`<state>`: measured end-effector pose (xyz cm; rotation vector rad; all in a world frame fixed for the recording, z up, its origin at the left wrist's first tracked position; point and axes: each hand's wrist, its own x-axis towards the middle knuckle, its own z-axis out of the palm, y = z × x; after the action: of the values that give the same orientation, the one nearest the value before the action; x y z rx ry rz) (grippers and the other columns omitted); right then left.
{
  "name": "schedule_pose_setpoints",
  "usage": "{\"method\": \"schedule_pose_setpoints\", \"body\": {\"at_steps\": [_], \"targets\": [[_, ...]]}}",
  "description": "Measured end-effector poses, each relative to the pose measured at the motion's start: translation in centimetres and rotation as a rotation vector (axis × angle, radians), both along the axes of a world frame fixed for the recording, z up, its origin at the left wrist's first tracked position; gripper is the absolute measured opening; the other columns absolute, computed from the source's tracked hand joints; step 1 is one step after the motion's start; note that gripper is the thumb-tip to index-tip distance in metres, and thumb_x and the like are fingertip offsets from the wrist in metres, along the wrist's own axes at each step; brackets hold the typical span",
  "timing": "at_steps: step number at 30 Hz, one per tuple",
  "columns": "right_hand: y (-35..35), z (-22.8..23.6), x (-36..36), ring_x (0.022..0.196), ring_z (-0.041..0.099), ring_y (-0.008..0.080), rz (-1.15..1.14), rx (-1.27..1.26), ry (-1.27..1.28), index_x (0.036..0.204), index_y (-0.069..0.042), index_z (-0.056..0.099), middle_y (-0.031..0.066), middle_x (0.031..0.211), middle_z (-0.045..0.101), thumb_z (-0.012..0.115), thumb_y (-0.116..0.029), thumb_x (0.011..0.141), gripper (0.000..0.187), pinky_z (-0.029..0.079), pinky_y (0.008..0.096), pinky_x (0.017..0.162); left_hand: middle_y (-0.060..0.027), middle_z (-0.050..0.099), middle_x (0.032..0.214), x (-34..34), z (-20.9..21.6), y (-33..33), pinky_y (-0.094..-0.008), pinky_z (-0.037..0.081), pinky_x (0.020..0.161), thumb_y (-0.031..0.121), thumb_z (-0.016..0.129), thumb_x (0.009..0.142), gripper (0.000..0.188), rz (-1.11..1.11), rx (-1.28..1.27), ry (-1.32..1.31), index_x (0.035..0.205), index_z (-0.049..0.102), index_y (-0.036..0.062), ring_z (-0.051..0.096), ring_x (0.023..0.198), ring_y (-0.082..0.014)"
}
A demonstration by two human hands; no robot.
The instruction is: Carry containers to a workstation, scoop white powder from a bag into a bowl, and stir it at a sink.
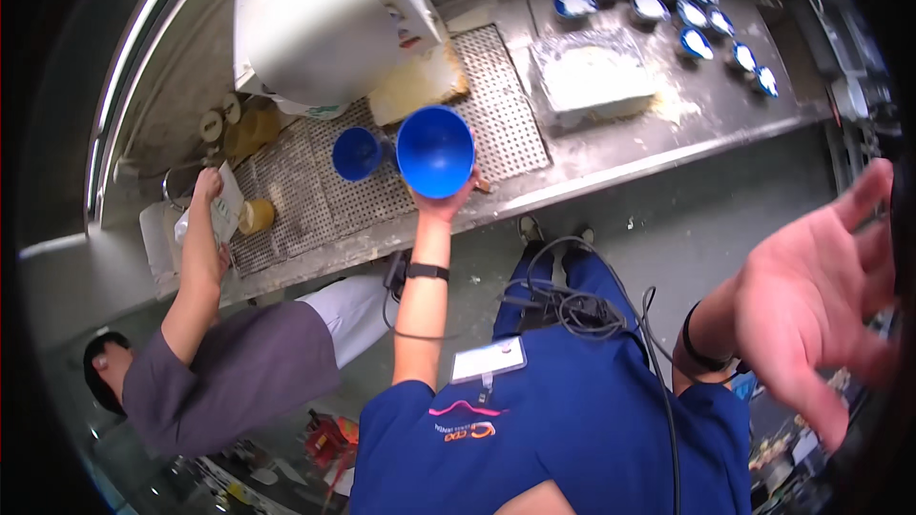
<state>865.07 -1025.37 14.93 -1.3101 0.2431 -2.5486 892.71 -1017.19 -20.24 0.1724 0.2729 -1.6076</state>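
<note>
A deep, round bowl (436,152), plain bright blue, is held up with its open mouth facing the camera, near the bench's (735,114) front edge.

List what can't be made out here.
Most fingers of the left hand: head view, hidden behind the held blue bowl.
Some fingertips of the right hand: head view, lost at the dark right edge.
Front of the white box: head view, blurred.
Filling in the far blue bowls: head view, too small.
</note>
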Motion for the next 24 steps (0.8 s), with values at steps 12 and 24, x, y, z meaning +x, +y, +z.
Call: {"method": "schedule_pose_setpoints", "body": {"at_steps": [12, 24], "targets": [[3.7, -46.2, 15.4, 0.099, 0.057, 0.0336, 0.231, 0.743, 1.672, 0.11, -0.009, 0.059, 0.0139, 0.103, 0.056, 0.079, -0.023, 0.073, 0.044, 0.051, 0.0452, 0.078, -0.0221, 0.029, 0.159, -0.2, 2.6, 17.3, -0.0638, 0.035, 0.109, 0.056, 0.052, 0.094, 0.076, 0.245, 0.022, 0.232, 0.151, 0.035, 0.0085, 0.03, 0.144, -0.0461], [20.0, -41.7, -19.5, 0.1, 0.061, 0.0339, 0.364, 1.105, 1.295, 0.111, -0.008, 0.065, 0.0135, 0.099, 0.062, 0.071, -0.023, 0.087, 0.03, 0.048, 0.0442, 0.088, -0.0054, 0.057, 0.12, -4.0, 35.0, 20.1, -0.0342, 0.04, 0.099, 0.05, 0.053, 0.096, 0.056, -0.137, 0.526, -2.028, 0.124, 0.059, 0.0025, 0.052, 0.113, -0.0181]]}}
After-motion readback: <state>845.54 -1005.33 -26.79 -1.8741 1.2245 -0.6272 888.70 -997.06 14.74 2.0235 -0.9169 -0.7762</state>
